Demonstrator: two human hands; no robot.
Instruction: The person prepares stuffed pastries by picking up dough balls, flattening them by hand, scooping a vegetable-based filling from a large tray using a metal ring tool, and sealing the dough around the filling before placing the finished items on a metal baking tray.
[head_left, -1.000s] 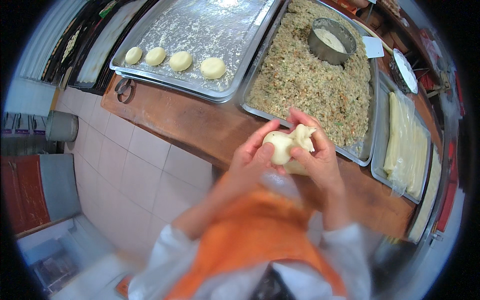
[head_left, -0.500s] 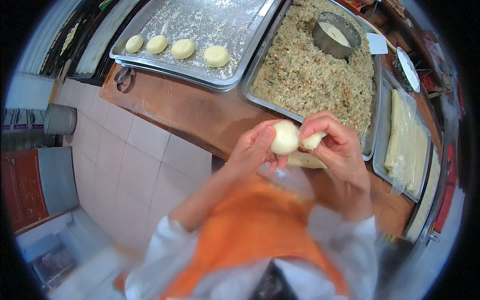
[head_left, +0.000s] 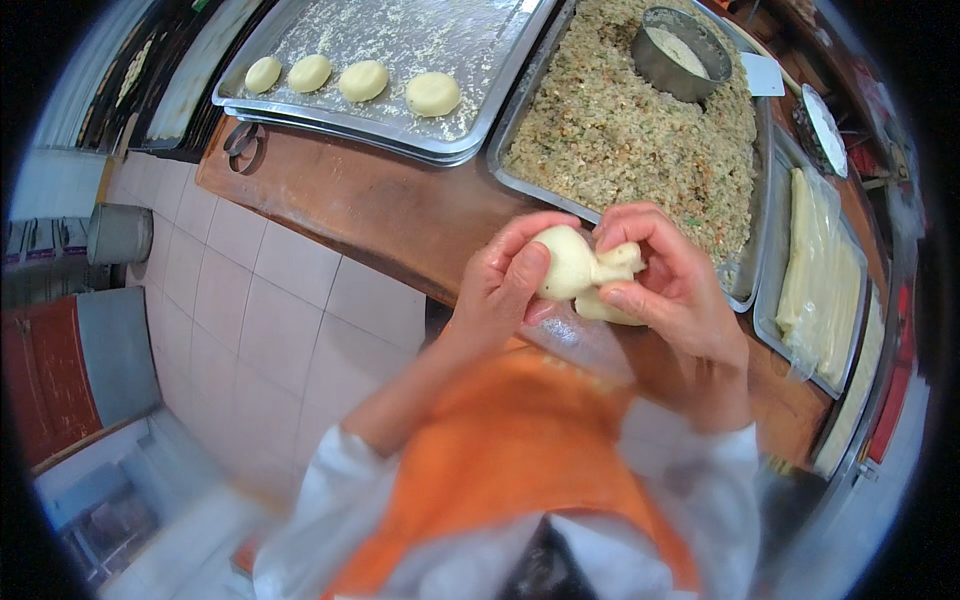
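Note:
My left hand [head_left: 507, 278] is wrapped round a smooth, pale ball of dough [head_left: 563, 263]. Its right side draws out into a twisted neck of dough [head_left: 619, 262], which the thumb and fingers of my right hand [head_left: 672, 284] pinch. The ball and the neck are still joined. Below them, a flat pale piece of dough [head_left: 606, 308] lies near the table's front edge, partly covered by my right hand. Just beyond my hands is a metal tray [head_left: 497, 165] heaped with crumbly, greenish-brown filling [head_left: 628, 140].
Several round dough pieces [head_left: 433, 94] sit on a floured tray [head_left: 470, 140] at the far left. A metal ring [head_left: 243, 148] lies by it on the wooden table [head_left: 370, 195]. A round metal tin [head_left: 682, 55] stands in the filling. At right, plastic-covered dough strips [head_left: 818, 270] fill another tray.
The dough neck between my hands has stretched longer and twisted as my right hand pulls at it. Both hands have shifted slightly, and the view has moved a little.

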